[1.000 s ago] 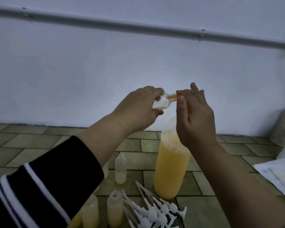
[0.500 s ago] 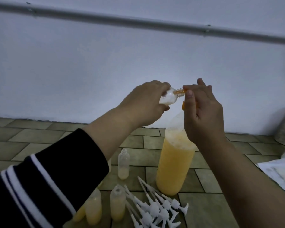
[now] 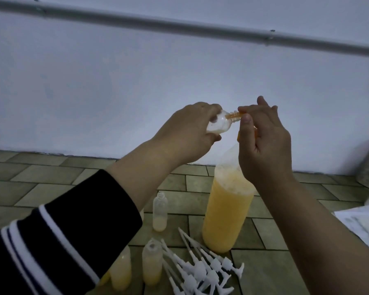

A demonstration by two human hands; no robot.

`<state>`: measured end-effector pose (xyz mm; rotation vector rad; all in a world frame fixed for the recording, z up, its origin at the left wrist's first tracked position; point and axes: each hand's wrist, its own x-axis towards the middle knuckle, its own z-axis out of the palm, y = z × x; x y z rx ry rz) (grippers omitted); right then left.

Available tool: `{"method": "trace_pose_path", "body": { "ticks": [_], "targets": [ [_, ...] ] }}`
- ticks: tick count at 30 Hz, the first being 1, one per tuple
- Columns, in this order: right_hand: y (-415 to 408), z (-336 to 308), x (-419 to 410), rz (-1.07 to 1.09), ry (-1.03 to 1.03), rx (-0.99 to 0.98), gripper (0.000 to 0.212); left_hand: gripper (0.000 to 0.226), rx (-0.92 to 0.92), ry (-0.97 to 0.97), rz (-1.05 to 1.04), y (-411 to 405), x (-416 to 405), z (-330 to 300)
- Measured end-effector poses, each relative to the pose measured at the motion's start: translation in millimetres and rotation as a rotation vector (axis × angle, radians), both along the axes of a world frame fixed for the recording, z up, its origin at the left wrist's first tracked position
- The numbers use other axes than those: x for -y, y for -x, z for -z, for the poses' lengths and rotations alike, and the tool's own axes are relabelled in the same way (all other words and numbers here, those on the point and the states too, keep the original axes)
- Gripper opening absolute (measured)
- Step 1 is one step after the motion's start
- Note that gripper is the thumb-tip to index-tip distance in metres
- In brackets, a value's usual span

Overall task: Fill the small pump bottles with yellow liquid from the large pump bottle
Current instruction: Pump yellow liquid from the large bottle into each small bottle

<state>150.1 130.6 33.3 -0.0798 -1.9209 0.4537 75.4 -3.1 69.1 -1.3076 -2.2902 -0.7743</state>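
Note:
My left hand (image 3: 185, 133) grips a small clear bottle (image 3: 71, 124) tipped on its side, neck pointing right, with a little pale liquid inside. An orange nozzle enters its neck. My right hand (image 3: 262, 143) is curled over the orange pump head of the large bottle (image 3: 224, 216), which stands on the tiled floor holding yellow liquid and foam. The pump head is mostly hidden under my fingers.
On the floor stand a small bottle (image 3: 159, 211) with a little liquid and two fuller small bottles (image 3: 151, 265), (image 3: 120, 271). Several white pump tops (image 3: 202, 267) lie in a heap. White paper (image 3: 362, 226) lies at the right; a wall is close behind.
Both hands have stayed together at the nozzle. The view has shifted slightly, and the small bottle sits a touch lower in the frame.

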Motion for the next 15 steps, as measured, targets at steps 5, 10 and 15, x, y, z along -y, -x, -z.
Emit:
{"method": "trace_pose_path", "body": {
  "ticks": [5, 10, 15],
  "targets": [
    [1.9, 0.9, -1.6, 0.041, -0.043, -0.064, 0.045, 0.037, -0.014, -0.028, 0.019, 0.0, -3.8, -2.1],
    [5.8, 14.6, -4.2, 0.038, -0.024, -0.079, 0.042, 0.040, 0.019, -0.015, 0.022, -2.3, -5.9, 9.3],
    [5.2, -1.1, 1.2, 0.014, -0.006, -0.044, 0.048, 0.032, 0.006, 0.014, -0.008, 3.8, -0.8, -4.0]
  ]
}}
